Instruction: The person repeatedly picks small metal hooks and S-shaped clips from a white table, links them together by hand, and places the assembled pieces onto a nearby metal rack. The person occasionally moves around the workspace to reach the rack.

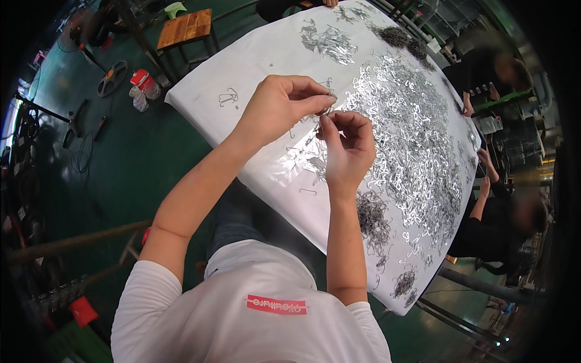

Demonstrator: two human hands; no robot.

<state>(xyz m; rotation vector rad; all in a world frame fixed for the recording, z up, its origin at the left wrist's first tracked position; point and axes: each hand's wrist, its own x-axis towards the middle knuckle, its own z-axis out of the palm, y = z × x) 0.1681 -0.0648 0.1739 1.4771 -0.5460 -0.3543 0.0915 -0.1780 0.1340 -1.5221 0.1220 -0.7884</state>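
Observation:
Over the near part of a white-covered table, both my hands meet with thumb and fingertips pinched. My left hand (284, 107) is closed on a small dark wire hook (327, 111), whose shape is mostly hidden by the fingers. Just below and to the right, my right hand (351, 148) pinches the same spot from the other side. Under and beside the hands lies a small pile of shiny flat metal pieces (311, 160). To the right spreads a large heap of shiny S-shaped metal hooks (408, 139). Nearer my right forearm is a pile of dark wire hooks (373, 218).
A few loose wires (228, 97) lie left on the white table (206, 85). More dark pieces (396, 37) and flat silver ones (330, 42) are at the far end. Other people work along the right and far edges. A wooden stool (184, 29) and bottles (144, 81) stand left.

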